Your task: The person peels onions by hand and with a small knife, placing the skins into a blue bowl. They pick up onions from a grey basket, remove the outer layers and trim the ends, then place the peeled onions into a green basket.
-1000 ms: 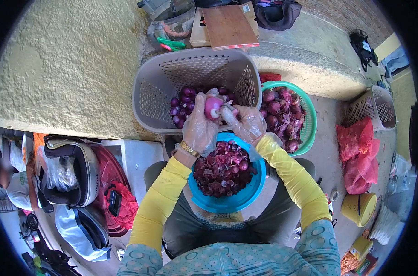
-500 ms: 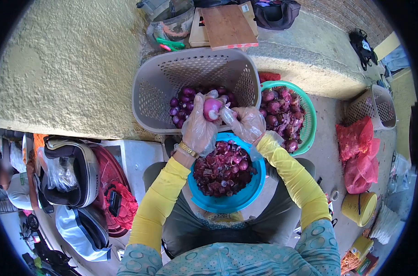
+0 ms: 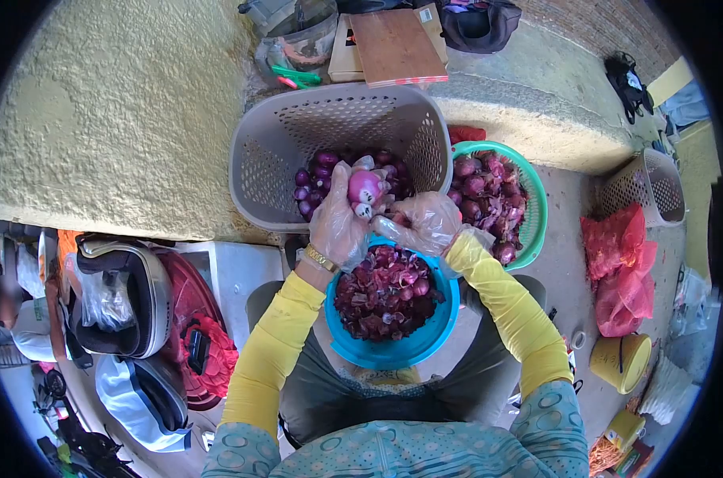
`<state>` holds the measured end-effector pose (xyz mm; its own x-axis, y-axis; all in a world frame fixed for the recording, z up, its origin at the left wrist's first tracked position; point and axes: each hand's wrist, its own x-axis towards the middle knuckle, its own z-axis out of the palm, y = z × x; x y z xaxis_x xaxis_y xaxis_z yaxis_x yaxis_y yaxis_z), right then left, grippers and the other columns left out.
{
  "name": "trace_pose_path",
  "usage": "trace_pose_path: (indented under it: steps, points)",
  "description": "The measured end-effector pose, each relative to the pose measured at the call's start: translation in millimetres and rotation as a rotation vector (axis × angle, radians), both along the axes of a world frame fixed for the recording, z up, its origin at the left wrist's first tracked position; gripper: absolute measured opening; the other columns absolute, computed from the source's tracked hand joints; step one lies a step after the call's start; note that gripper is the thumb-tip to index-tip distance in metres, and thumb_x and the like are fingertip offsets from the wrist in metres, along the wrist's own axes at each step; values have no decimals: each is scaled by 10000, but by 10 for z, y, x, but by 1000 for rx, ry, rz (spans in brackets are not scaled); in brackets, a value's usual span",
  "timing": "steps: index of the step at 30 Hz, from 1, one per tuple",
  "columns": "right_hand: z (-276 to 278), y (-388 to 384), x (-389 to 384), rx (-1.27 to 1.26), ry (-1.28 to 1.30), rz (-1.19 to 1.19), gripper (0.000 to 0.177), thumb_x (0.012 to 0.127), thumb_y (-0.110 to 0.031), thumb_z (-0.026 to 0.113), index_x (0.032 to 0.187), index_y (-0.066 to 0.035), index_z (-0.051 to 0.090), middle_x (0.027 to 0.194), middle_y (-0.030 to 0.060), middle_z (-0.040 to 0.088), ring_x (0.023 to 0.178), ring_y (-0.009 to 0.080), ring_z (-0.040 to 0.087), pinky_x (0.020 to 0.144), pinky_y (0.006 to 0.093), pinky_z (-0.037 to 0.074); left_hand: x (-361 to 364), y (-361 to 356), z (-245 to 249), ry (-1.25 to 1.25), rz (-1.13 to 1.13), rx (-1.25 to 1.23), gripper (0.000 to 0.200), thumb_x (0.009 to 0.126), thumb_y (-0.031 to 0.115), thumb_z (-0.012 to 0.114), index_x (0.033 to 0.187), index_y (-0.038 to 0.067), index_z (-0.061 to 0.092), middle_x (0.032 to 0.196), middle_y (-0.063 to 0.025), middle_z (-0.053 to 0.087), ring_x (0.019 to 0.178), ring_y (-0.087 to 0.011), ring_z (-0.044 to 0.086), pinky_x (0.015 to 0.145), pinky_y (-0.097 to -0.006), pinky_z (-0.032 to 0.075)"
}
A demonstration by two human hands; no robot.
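Note:
My left hand (image 3: pixel 339 227), in a clear plastic glove with a gold watch at the wrist, is closed around a peeled red onion (image 3: pixel 365 188). Its pale cut ends face me. Close beside it on the right, my gloved right hand (image 3: pixel 427 223) has its fingers bent together; a dark reddish bit shows at them, too small to name. Both hands are over the near rim of a grey perforated basket (image 3: pixel 250 179) with shiny purple onions (image 3: pixel 323 163) inside. Below them, a blue basin (image 3: pixel 451 307) holds loose onion skins (image 3: pixel 377 299) and some onions.
A green basket (image 3: pixel 541 207) of unpeeled onions stands to the right. Farther right are red mesh bags (image 3: pixel 620 271), a yellow bucket (image 3: pixel 628 362) and another grey basket (image 3: pixel 660 187). A brown board (image 3: pixel 397 44) lies on the ledge ahead. Someone sits at far left (image 3: pixel 35 338).
My left hand has turned the onion, so its pale ends show more. My right hand has drawn slightly down and away from the onion, its fingers now pointing lower.

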<state>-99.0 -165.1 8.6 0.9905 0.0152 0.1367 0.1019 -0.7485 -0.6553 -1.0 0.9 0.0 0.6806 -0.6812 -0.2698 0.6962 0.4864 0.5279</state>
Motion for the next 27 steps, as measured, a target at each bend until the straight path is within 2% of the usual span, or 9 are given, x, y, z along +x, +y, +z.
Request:
trace_pose_path:
  steps: [8,12,16,18,19,20,23,25,27]
  points:
    - [35,-134,-22,-90,-45,121,487,914,-554,679,774,-93,752,642,164,661,617,390,670,605,481,546,121,131,2,-9,-211,-34,423,1067,359,570,1365,63,518,1243,-146,609,1074,-236,630,874,-380,591]
    - [49,-142,-68,-92,68,203,554,919,-609,641,751,-91,744,632,172,651,616,388,673,612,481,549,155,121,-92,-4,-62,44,408,1063,360,580,1338,61,540,1241,-142,610,1056,-242,638,852,-396,597]
    - [26,-26,-156,-186,271,352,625,912,-671,604,761,-79,740,627,171,660,618,388,678,612,484,546,220,148,-172,-5,-10,25,442,1057,393,579,1313,34,554,1210,-164,620,1037,-264,641,870,-452,585]
    - [-115,67,-205,-316,499,346,648,898,-710,585,821,-93,766,689,175,694,686,392,701,671,502,563,196,138,-125,-12,-8,10,466,1052,412,581,1305,22,557,1192,-176,627,1026,-274,643,883,-467,578]
    - [-185,95,-222,-324,515,361,684,889,-771,516,954,-149,794,844,186,736,807,407,721,751,524,577,181,123,-94,54,-35,-22,510,1049,450,567,1303,7,560,1177,-185,633,1005,-292,646,895,-479,572]
    - [-233,94,-224,-324,514,361,684,889,-771,516,954,-149,794,844,186,736,807,407,721,751,524,577,177,118,-79,121,-61,-53,557,1045,487,553,1300,-7,562,1161,-195,638,984,-310,649,907,-491,566]
    - [-225,115,-212,-376,563,366,699,840,-797,558,998,-158,793,876,187,740,844,389,727,770,512,582,218,147,-171,133,-173,-50,642,1042,557,504,1302,-27,563,1124,-203,651,947,-340,652,915,-500,558]
    - [-226,80,-243,-352,460,382,680,792,-769,659,930,-114,783,801,168,732,776,364,725,727,468,576,230,149,-218,128,-179,-55,664,1042,576,487,1299,-31,566,1101,-202,658,943,-348,656,904,-492,563]
    - [-206,83,-219,-277,552,390,671,774,-759,687,914,-109,777,778,163,726,751,357,723,718,475,574,223,153,-219,123,-184,-60,687,1041,594,470,1296,-35,570,1078,-201,665,939,-356,661,894,-485,568]
